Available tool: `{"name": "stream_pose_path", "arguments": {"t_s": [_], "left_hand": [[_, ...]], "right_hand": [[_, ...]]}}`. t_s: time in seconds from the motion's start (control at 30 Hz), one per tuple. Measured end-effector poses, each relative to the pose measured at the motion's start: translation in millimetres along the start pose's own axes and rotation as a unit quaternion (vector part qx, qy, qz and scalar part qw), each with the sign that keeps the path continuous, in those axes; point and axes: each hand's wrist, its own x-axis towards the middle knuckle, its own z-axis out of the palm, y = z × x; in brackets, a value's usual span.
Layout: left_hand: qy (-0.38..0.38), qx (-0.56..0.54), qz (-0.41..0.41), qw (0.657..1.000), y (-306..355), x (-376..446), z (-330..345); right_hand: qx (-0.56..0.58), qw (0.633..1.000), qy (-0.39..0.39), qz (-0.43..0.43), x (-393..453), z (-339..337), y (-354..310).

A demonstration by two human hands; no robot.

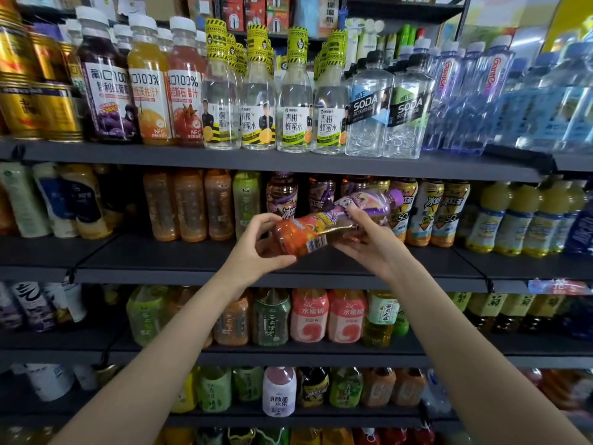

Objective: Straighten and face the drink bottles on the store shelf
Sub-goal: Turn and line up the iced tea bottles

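A purple-capped tea bottle [327, 223] with an orange and purple label lies tilted almost on its side in the air before the second shelf [224, 271], cap up to the right. My left hand [260, 248] grips its base end, where a barcode shows. My right hand [369, 239] grips its middle and neck from the right. Behind it stand matching purple-labelled bottles [282, 194] upright at the back of the shelf.
Yellow-labelled iced tea bottles [426, 213] stand right of the held bottle, orange juice bottles [189, 207] to its left. Honey water bottles [292, 101] and soda bottles [369, 104] fill the top shelf. Peach drink bottles [309, 316] sit on the shelf below.
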Motion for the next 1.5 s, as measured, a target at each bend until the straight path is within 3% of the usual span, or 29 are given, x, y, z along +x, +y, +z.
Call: {"name": "stream_pose_path", "arguments": {"t_s": [0.07,0.13,0.27,0.47,0.53,0.6,0.7,0.9,0.97,1.1,1.33,1.5], "left_hand": [[-0.026,0.074,0.034,0.996,-9.4,2.5,1.4],[-0.039,0.101,0.018,0.994,-15.2,5.6,2.4],[-0.056,0.075,-0.007,0.996,-19.2,13.1,10.9],[-0.021,0.078,0.013,0.997,-21.3,12.6,6.5],[0.018,0.109,0.023,0.994,-24.9,9.5,4.7],[0.129,0.153,0.033,0.979,-27.5,6.3,5.8],[0.265,0.276,0.063,0.922,-30.5,4.3,0.2],[0.284,0.372,0.131,0.874,-30.8,2.8,-25.4],[0.273,0.362,0.110,0.884,-33.5,5.9,-30.9],[0.239,0.257,0.005,0.936,-42.8,13.1,-40.5],[0.174,0.224,-0.096,0.954,-70.3,37.3,-58.4],[0.146,0.212,-0.140,0.956,-85.8,69.1,-59.7]], "right_hand": [[-0.033,0.999,-0.003,-0.040,-0.3,-2.1,7.9],[-0.118,0.987,-0.030,-0.103,-3.6,-0.2,11.7],[-0.325,0.920,-0.098,-0.197,-5.4,12.1,14.7],[-0.348,0.902,-0.166,-0.195,-2.4,29.5,22.2],[-0.349,0.902,-0.171,-0.185,-0.5,34.2,22.2],[-0.353,0.904,-0.152,-0.187,3.1,40.0,23.9],[-0.334,0.917,-0.116,-0.184,7.2,51.8,30.1],[-0.317,0.916,-0.112,-0.219,8.3,71.6,42.5],[-0.326,0.912,-0.122,-0.217,11.6,73.8,44.8],[-0.324,0.922,-0.145,-0.155,28.6,66.2,42.7],[-0.385,0.916,0.044,-0.100,84.7,21.9,54.4],[-0.446,0.886,0.091,-0.094,118.2,5.5,62.1]]}}
